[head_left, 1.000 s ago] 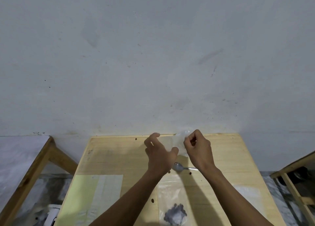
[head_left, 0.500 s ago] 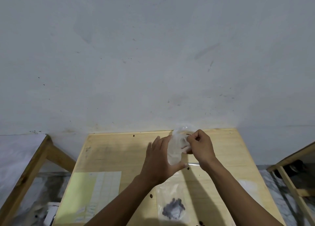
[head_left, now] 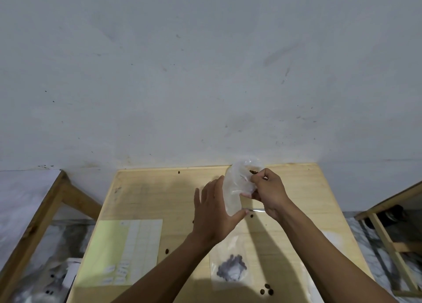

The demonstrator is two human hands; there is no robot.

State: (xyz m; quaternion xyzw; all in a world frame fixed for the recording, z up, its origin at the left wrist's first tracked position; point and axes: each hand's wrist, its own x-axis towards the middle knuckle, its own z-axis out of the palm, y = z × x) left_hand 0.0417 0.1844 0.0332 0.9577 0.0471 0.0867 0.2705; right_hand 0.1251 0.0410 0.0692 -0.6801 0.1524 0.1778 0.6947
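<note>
Above the far right of the pale wooden table point(head_left: 159, 188), the left hand point(head_left: 214, 211), fingers nearly straight and thumb under its base, props the crumpled clear plastic bag point(head_left: 235, 188) upright, seemingly so the curled right hand point(head_left: 269, 193) can drop its pinched small dark beans point(head_left: 253, 171) into the mouth.
</note>
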